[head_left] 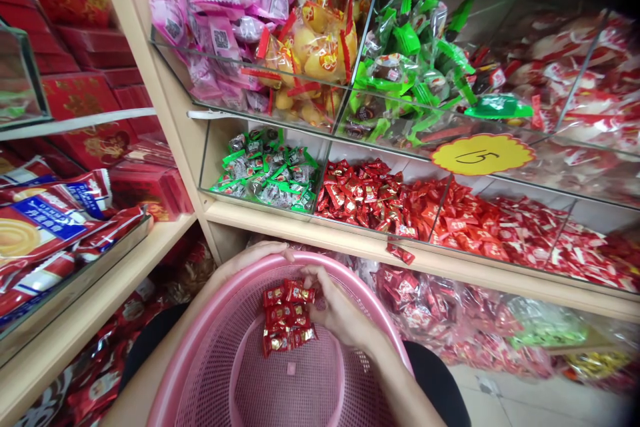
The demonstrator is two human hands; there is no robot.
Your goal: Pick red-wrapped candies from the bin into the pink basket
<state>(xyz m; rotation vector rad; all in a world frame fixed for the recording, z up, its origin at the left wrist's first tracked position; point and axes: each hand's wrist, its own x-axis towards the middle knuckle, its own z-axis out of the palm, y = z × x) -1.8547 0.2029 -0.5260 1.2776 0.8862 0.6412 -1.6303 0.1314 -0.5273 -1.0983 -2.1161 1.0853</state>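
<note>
A pink plastic basket point(287, 407) with mesh walls is tilted in front of me, between my knees. My left hand point(267, 255) is hooked over its far left rim, fingers closed on it. Inside the basket, my right hand point(333, 303) has bent fingers at the right edge of several red wrapped candies point(287, 317), gripping them. The candies lie in neat rows against the basket's far inner wall. Part of the right fingertips is hidden behind the candies.
Glass-fronted bins ahead hold green wrapped candies point(270, 170), red candies point(360, 193) and larger snacks above. A loose red candy point(401, 253) lies on the wooden ledge point(300, 230). A yellow price tag point(483, 154) hangs over the bins. Biscuit packs point(50, 220) fill the left shelf.
</note>
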